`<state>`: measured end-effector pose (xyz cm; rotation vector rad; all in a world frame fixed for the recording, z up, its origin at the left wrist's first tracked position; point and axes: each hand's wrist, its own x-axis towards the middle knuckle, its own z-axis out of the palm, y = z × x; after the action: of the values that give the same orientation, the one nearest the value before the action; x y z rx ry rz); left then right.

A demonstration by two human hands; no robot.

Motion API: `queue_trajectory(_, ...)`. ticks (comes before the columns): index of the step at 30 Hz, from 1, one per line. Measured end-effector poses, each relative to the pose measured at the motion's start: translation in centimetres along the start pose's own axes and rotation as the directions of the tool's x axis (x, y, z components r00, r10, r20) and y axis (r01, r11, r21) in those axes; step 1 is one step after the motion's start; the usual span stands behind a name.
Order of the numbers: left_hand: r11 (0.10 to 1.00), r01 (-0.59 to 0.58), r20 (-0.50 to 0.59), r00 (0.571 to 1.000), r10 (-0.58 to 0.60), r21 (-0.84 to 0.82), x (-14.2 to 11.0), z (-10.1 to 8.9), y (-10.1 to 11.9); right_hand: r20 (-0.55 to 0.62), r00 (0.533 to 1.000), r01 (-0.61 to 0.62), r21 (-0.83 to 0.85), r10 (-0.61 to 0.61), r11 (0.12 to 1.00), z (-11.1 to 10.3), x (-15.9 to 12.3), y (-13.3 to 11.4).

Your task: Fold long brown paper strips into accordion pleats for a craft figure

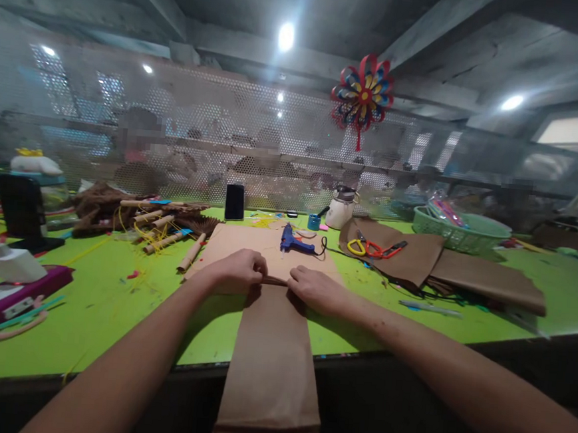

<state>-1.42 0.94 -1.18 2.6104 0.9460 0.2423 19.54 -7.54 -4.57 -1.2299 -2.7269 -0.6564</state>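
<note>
A long strip of brown kraft paper (273, 362) hangs over the table's front edge toward me. Its far end is folded into a narrow pleat. My left hand (242, 267) pinches the pleat at its left end, fingers curled. At the right end, my right hand (313, 288) grips the same fold, with the thumb hidden. Under both hands lies a flat tan board (227, 241). Just beyond them, a blue glue gun (297, 242) rests on the board.
Rolled paper tubes with yellow string (167, 237) lie at left, near a purple power strip (17, 292). Scissors (376, 249) lie on brown paper sheets (415, 260) at right, before a green basket (482, 232). A phone (235, 202) stands behind. A perforated screen (215, 131) rises beyond the table.
</note>
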Motion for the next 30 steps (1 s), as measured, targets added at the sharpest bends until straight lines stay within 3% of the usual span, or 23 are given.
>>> queue_trajectory(6, 0.988, 0.032, -0.008, 0.999, -0.033, -0.153, 0.5, 0.0, 1.6, -0.148, 0.985, -0.089, 0.026, 0.092, 0.996, -0.1, -0.6, -0.7)
queue_trajectory(9, 0.987, -0.016, 0.028, 0.999, 0.020, -0.162, 0.2, 0.0, 2.0, -0.237, 0.965, -0.100, 0.070, 0.114, 0.993, -0.8, -0.3, -0.8)
queue_trajectory(15, 0.931, -0.055, 0.081, 0.993, 0.090, -0.362, -0.6, -0.5, 2.5, -0.325, 0.931, -0.129, 0.139, 0.168, 0.982, -1.9, 0.9, -0.9)
queue_trajectory(19, 0.913, -0.047, 0.079, 0.993, 0.086, -0.406, -0.5, -0.3, 2.4, -0.365, 0.894, -0.130, 0.344, 0.259, 0.930, -1.7, 1.2, -0.4)
queue_trajectory(21, 0.925, -0.063, 0.057, 0.994, 0.091, -0.374, -0.4, -0.1, 2.3, -0.350, 0.870, -0.128, 0.519, 0.347, 0.845, -2.0, 1.1, 0.3)
queue_trajectory(24, 0.950, -0.106, 0.007, 0.994, 0.113, -0.295, -0.3, -0.1, 2.5, -0.124, 0.898, -0.184, 0.764, 0.421, 0.618, -3.0, 0.9, 1.6)
queue_trajectory(27, 0.961, -0.156, -0.034, 0.988, 0.152, -0.227, -0.3, -0.1, 2.6, 0.112, 0.938, -0.241, 0.891, 0.328, 0.385, -3.8, 1.0, 2.5)
queue_trajectory(30, 0.963, -0.196, -0.099, 0.979, 0.180, -0.183, -0.2, 0.1, 2.6, 0.181, 0.948, -0.238, 0.949, 0.261, 0.208, -3.8, 1.5, 2.9)
